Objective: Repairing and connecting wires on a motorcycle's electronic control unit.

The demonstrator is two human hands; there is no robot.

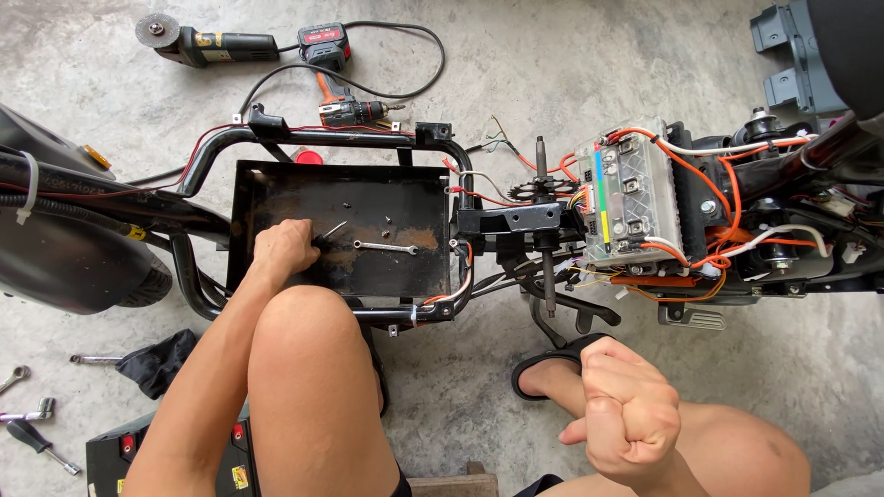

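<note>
Left hand (284, 247) down in rusty black sheet-metal tray (276, 198), left-centre of frame, fingers curled shut round dark handle of slim metal tool (330, 232). Tool shaft pokes up-right out of fist, tip over tray floor. Kind of tool: cannot tell, too small.

Silver combination wrench (385, 247) flat on same tray, just right of left hand, apart from it, not touching tool tip. Long axis near horizontal in frame, slight dip to right; near end points back at knuckles, far end toward tray's right wall. Small loose bolts (388, 219) above wrench, also on tray floor.

Right hand (628, 416) lower right of frame, balled in fist, thumb side out to left, held over knee, nothing visible inside. Well apart from tray, with black tube frame (304, 138) and black pedal crank axle (547, 230) between. Left hand clearly nearer to wrench.

Clear-cased controller box with orange wires (631, 198) right of centre. Cordless drill (345, 110) and angle grinder (198, 41) on concrete floor (479, 387), upper left. More wrenches (28, 410) and black rag (157, 361) lower left.
</note>
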